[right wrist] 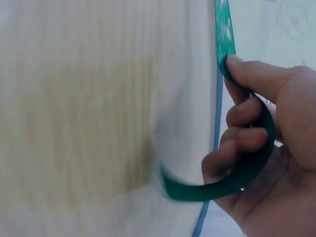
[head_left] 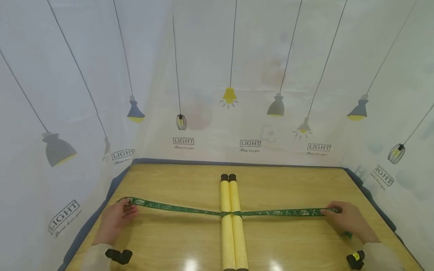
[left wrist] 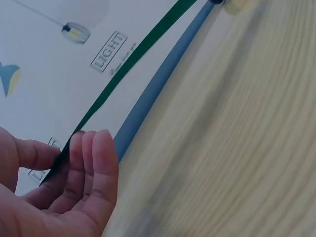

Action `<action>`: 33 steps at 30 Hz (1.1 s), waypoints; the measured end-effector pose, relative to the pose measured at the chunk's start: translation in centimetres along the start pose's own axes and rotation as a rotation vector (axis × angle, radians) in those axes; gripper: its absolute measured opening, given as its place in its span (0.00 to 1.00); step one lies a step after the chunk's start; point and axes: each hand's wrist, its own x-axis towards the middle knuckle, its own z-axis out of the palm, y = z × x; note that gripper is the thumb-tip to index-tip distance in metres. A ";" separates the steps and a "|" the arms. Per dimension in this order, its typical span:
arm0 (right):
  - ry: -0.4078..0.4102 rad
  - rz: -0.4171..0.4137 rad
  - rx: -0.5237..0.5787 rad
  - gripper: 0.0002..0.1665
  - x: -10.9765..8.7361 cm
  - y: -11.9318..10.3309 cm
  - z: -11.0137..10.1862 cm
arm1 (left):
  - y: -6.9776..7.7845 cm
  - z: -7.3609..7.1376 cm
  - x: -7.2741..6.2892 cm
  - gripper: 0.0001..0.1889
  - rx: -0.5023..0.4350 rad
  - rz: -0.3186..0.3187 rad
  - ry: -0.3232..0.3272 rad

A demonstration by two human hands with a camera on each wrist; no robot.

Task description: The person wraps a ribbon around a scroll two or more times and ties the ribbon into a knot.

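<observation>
Two yellow rolls with dark end caps, a left roll and a right roll, lie side by side on the table. A green ribbon with pale markings crosses over them at a small twist or knot and stretches out to both sides. My left hand pinches its left end between thumb and index finger, the other fingers held loosely together. On the far right my right hand pinches the other side. The ribbon's loose tail curls through the right palm and hangs below the fingers.
The wooden table has a blue strip along its far and side edges. A white sheet printed with hanging lamps surrounds it on three sides. Black wrist devices, a left one and a right one, sit at the sleeves.
</observation>
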 end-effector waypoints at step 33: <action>-0.059 0.105 -0.099 0.35 -0.7 0.5 -2.6 | 0.1 7.6 -2.5 0.18 0.754 0.301 -0.090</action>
